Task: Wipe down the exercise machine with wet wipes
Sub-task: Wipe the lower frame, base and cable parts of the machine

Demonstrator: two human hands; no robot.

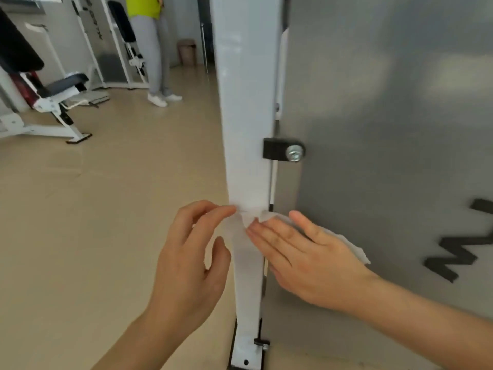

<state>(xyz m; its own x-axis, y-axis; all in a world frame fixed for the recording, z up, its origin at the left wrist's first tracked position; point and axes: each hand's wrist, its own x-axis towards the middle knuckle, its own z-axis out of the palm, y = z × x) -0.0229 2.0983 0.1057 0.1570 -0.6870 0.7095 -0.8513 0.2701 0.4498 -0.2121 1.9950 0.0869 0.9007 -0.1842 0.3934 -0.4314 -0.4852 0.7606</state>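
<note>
Low at centre, flat right hand (306, 252) presses a white wet wipe (352, 247) to the white metal post (248, 116), relaxed left hand (186, 263) touching its edge; ungripped, it could bunch or drop.

- The beige floor (106, 209) is smooth and slightly glossy.
- The white machine post (246, 129) stands upright on it, ending in a foot plate (246, 353) with a bolt hole.
- A bench (50, 100) with a white frame stands far left.
- A person in white shoes (160, 99) stands at the back.
- A small bin (187, 52) sits by the far wall.
</note>
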